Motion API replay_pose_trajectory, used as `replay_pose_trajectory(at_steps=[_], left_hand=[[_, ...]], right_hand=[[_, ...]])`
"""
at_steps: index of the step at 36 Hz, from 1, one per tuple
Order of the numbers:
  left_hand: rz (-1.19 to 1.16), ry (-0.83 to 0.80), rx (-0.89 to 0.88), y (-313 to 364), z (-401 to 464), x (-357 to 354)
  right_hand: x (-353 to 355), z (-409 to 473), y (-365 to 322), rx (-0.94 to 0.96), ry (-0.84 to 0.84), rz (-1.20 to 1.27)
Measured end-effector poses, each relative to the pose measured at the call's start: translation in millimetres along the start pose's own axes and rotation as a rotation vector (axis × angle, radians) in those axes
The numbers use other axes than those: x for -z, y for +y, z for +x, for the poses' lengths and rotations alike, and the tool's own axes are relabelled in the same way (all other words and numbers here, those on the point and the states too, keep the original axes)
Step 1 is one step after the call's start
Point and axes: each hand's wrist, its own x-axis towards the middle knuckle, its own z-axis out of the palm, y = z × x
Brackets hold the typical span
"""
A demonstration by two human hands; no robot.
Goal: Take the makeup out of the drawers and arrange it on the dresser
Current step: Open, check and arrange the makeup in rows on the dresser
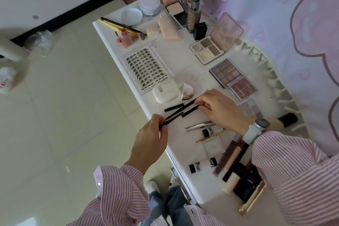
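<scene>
On the white dresser (pixel 183 57) lie many makeup items. My left hand (pixel 150 134) pinches the near end of a thin black pencil (pixel 176 113) at the front edge. My right hand (pixel 220 108) pinches the far ends of the black pencils, fingers on a second black pencil (pixel 190 111). A short black stick (pixel 173 107) lies beside them. A white compact (pixel 166 93) sits just behind, next to a lash tray (pixel 146 68).
Eyeshadow palettes (pixel 226 72) line the right side by a pink curtain (pixel 293 24). Brushes (pixel 119 25), puffs, a foundation bottle (pixel 193 13) stand at the far end. Tubes, lip products and small bottles (pixel 236 167) crowd the near end. Tiled floor lies to the left.
</scene>
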Motion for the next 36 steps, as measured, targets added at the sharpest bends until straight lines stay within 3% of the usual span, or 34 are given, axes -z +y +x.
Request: replay_pose_trajectory(at_steps=[5,12,18,25,32,36], left_hand=[[-0.012,0.113,-0.135,2.8,4.2,-13.3],[0.181,0.284,-0.227,14.5,15.6,-28.8],[0.193,0.241,-0.196,26.5,26.2,-38.7],[0.211,0.204,-0.11,32.6,34.6,-43.2],[0.253,0.209,-0.055,34.2,35.7,-41.2],[0.242,0.231,-0.067,36.1,34.4,-37.0]], right_hand=[[-0.6,-1.0,-1.7,-0.054,0.065,0.049],[8.1,-3.0,9.3,-0.134,0.13,0.166],[18.8,-1.0,15.0,-0.145,0.228,0.149],[32.8,14.1,27.0,-0.187,0.354,-0.07],[37.5,39.1,41.0,-0.428,0.21,-0.268],[34.0,46.0,44.2,-0.475,0.128,-0.32]])
